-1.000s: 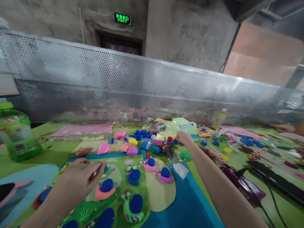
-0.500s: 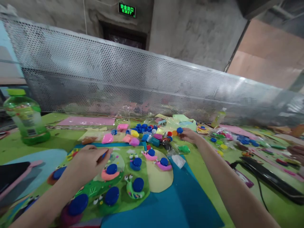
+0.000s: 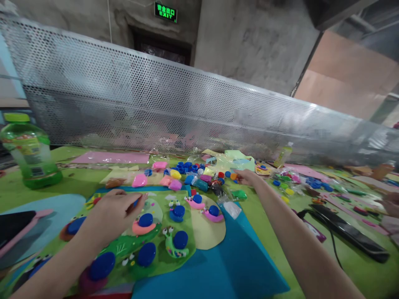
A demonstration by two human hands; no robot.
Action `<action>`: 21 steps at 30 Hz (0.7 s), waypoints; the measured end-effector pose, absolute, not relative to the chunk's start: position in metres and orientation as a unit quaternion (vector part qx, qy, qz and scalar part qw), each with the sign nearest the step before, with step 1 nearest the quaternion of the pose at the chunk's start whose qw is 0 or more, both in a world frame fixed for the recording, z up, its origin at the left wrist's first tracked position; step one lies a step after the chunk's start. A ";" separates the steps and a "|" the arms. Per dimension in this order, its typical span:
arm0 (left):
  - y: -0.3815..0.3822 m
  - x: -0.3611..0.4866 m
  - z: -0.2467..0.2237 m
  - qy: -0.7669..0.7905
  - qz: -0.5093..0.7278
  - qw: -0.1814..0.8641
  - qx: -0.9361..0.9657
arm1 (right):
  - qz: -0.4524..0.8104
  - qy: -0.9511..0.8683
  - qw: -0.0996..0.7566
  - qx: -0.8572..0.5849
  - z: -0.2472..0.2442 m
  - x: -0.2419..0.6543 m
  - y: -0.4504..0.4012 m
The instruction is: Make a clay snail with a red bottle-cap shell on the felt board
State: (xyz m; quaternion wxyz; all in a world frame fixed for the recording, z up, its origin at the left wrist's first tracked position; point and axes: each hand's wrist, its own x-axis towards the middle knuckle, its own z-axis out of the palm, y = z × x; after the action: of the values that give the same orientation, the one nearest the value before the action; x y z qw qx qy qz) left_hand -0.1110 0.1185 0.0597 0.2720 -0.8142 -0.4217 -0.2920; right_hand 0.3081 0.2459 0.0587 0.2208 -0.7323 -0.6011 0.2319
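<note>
My left hand [image 3: 123, 207] is curled above the green card, thumb and fingers closed. Something blue shows in the gap between them; I cannot make out whether it is held. Farther off, my right hand [image 3: 246, 177] reaches into the loose pieces, its fingers closed around an orange cap [image 3: 233, 176]. A blue cap [image 3: 228, 174] lies just left of it. Clay snails with blue caps for shells sit on the card [image 3: 187, 261], among them a green snail [image 3: 176, 249], an orange snail [image 3: 144, 226] and a pink snail [image 3: 213, 214].
Blue caps [image 3: 188, 167], pink clay packets [image 3: 139, 180] and clear wrappers [image 3: 232, 209] lie beyond the card. A green bottle [image 3: 31, 153] stands at left. At right are a black device [image 3: 349, 232] with a cable and another person's hand [image 3: 391, 203]. A perforated metal screen [image 3: 187, 112] rises behind.
The blue cap at my right fingertips now lies left of the orange cap, and my fingers are lower, at the orange one. My left hand keeps its pose. The view has shifted slightly.
</note>
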 end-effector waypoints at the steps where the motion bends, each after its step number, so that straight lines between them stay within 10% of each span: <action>1: 0.118 -0.111 0.060 -0.418 -0.292 0.272 -0.816 | 0.231 -0.600 0.202 -0.738 0.058 0.308 0.246; 21: 0.113 -0.107 0.065 -0.346 -0.300 0.298 -0.837 | 0.045 -0.695 0.060 -0.715 0.041 0.274 0.290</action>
State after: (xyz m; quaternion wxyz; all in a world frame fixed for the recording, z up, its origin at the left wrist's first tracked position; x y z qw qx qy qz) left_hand -0.1071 0.1127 0.0651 0.2984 -0.8372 -0.3465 -0.3001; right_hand 0.2743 0.2904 0.0414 0.0599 -0.7148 -0.6953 0.0448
